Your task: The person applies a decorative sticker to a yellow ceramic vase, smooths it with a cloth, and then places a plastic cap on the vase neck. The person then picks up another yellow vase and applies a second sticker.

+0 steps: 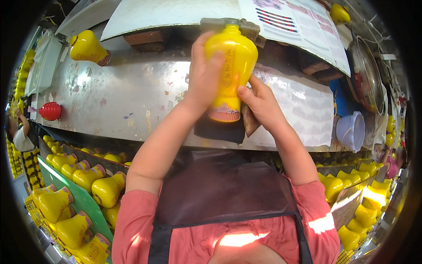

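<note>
head view looks down over a person in a pink top and a dark apron (224, 193), both arms stretched out over a metal workbench (118, 94). between the hands is a yellow bottle (231, 66), glossy, with a narrow neck pointing away from the person and a red patterned band round its foot nearer the body. it is lifted clear above the bench, over a dark pad (220, 130) that lies at the bench's near edge. the left hand (203, 75) is wrapped round the bottle's left side, fingers curled up over the shoulder, clamped on it. the right hand (260, 103) sits lower on the right side, thumb and fingertips pressed to the bottle's body near the foot, also closed on it. the bottle's neck meets a grey-brown block (228, 25) at the far side of the bench; i cannot tell whether they touch.

another yellow bottle (88, 47) lies on its side at the far left of the bench, well apart, and a red bottle (50, 111) lies at the bench's left end. a large white printed sheet (303, 24) hangs over the far right. below the bench on the left, a crate of yellow bottles (83, 193) stands packed, with a green board beside it; more yellow bottles (351, 198) fill the right. a pale plastic bowl (351, 131) rests at the right end, near a big round metal lid (365, 75). another person (20, 132) is partly seen at the far left.
</note>
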The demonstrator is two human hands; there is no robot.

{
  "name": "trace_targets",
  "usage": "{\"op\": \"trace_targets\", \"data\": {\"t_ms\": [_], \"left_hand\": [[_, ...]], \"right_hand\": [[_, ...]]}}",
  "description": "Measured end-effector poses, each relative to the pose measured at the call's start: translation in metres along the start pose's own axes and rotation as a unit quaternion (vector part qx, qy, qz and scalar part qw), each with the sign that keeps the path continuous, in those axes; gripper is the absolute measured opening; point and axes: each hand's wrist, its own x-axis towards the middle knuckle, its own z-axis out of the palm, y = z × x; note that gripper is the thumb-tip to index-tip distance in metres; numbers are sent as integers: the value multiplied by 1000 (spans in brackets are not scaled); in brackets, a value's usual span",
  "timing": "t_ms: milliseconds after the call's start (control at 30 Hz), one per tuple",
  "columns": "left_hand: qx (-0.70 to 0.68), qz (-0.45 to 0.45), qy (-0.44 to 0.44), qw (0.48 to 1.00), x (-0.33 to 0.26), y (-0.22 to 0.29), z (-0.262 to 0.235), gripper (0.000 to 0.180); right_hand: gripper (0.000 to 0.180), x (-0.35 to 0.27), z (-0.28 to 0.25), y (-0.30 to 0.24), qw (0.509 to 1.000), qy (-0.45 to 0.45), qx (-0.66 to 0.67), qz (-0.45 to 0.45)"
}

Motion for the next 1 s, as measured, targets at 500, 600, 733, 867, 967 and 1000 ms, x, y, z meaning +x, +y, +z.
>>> {"op": "trace_targets", "data": {"t_ms": [500, 600, 733, 867, 967, 1000], "left_hand": [[33, 23, 13, 999, 4, -3, 1, 54], [58, 35, 17, 998, 4, -3, 2, 53], [85, 54, 19, 995, 4, -3, 3, 53], [116, 57, 28, 991, 5, 0, 4, 54], [137, 66, 29, 988, 5, 5, 5, 55], [160, 80, 33, 983, 4, 7, 6, 55]], "right_hand": [[57, -3, -12, -18, 994, -51, 9, 91], [53, 1, -5, -13, 999, -33, 11, -7], [55, 4, -1, 2, 999, -24, -8, -31], [60, 2, -8, -1, 998, -37, -47, -17], [64, -1, -9, -13, 996, -28, -87, -11], [65, -1, -7, -16, 995, -22, -100, -14]]}}
